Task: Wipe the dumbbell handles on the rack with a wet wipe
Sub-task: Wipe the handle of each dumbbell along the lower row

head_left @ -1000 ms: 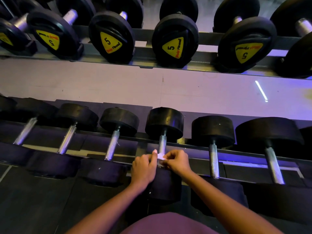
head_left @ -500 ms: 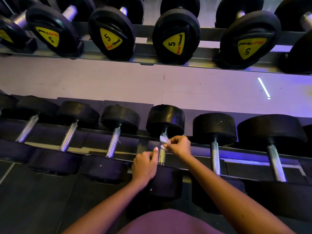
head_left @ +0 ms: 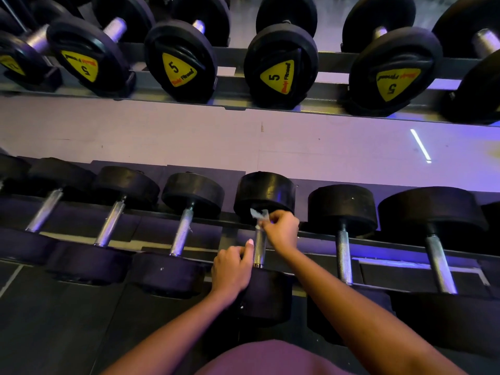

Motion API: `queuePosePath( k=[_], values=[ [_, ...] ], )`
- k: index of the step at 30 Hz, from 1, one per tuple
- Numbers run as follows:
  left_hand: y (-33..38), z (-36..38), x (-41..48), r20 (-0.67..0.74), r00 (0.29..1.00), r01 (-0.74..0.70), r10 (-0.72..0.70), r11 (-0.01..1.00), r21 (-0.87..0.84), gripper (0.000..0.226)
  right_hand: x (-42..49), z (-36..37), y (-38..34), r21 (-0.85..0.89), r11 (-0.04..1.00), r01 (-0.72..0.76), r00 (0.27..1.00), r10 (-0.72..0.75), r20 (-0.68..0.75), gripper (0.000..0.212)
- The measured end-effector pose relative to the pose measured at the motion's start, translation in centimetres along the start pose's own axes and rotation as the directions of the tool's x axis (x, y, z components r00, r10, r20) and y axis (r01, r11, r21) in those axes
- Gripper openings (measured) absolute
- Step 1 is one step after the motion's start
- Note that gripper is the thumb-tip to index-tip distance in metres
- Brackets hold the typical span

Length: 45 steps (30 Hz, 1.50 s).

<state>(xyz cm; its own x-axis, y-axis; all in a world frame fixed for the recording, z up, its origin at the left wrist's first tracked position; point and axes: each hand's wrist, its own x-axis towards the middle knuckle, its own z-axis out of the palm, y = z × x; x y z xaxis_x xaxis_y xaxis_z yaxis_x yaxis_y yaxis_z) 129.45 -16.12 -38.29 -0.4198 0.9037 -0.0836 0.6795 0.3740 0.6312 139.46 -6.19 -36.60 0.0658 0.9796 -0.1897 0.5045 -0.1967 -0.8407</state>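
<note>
On the lower tier of the dark metal rack (head_left: 392, 262), the right hand (head_left: 281, 231) pinches a crumpled white wet wipe (head_left: 259, 214) at the far end of a knurled steel dumbbell handle (head_left: 259, 251). The left hand (head_left: 232, 270) is curled and empty, its thumb against the handle's near end.

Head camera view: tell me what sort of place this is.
Most likely a gym's free-weights area. A two-tier rack holds rows of black dumbbells, the upper ones bear yellow labels marked 5, and the right hand pinches a wet wipe at one handle.
</note>
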Motion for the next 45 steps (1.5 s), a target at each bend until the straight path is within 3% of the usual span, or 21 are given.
queuePosePath(
  k=[14,19,24,27,29,31,33,35,40,45],
  values=[
    [0.5,-0.5,-0.3,0.012,1.000,0.007,-0.007,1.000,0.002,0.058,1.1,0.4,0.9,0.103,0.991,-0.079,0.991,0.090,-0.103,0.015],
    [0.3,-0.3,-0.1,0.018,1.000,0.004,-0.004,1.000,-0.011,0.061,1.2,0.6,1.3,0.119,0.989,-0.085,0.995,0.090,-0.033,0.017],
    [0.4,-0.5,-0.2,0.023,1.000,-0.006,0.006,1.000,-0.003,0.059,1.4,0.8,0.8,0.219,0.955,-0.201,0.975,0.217,-0.053,0.017],
    [0.3,-0.4,-0.2,0.036,0.999,-0.003,0.003,1.000,-0.004,0.059,1.5,0.3,0.9,0.192,0.960,-0.203,0.970,0.224,-0.091,0.020],
    [0.3,-0.3,-0.2,0.036,0.999,-0.007,0.007,1.000,-0.007,0.059,1.6,-0.3,0.9,0.113,0.975,-0.191,0.980,0.196,-0.038,0.025],
    [0.2,-0.3,-0.2,0.026,1.000,-0.011,0.011,1.000,-0.003,0.059,1.2,-1.0,0.9,-0.047,0.984,-0.174,0.977,0.178,0.114,0.024],
    [0.3,-0.4,-0.2,0.017,1.000,-0.016,0.015,1.000,0.008,0.057,-0.3,-1.5,1.2,-0.225,0.967,-0.116,0.935,0.183,0.305,0.025],
    [0.3,-0.4,-0.2,0.016,0.999,-0.030,0.030,1.000,0.009,0.055,-2.3,-1.6,1.7,-0.297,0.952,-0.069,0.894,0.191,0.406,0.023],
    [0.3,-0.3,-0.1,0.028,0.999,-0.033,0.033,0.999,-0.005,0.056,-2.8,-1.6,2.7,-0.235,0.964,-0.128,0.920,0.204,0.336,0.012],
    [-0.1,0.0,0.1,0.028,0.999,-0.026,0.026,1.000,0.010,0.059,-2.8,-2.3,3.8,-0.113,0.976,-0.186,0.913,0.214,0.347,0.025]
  ],
)
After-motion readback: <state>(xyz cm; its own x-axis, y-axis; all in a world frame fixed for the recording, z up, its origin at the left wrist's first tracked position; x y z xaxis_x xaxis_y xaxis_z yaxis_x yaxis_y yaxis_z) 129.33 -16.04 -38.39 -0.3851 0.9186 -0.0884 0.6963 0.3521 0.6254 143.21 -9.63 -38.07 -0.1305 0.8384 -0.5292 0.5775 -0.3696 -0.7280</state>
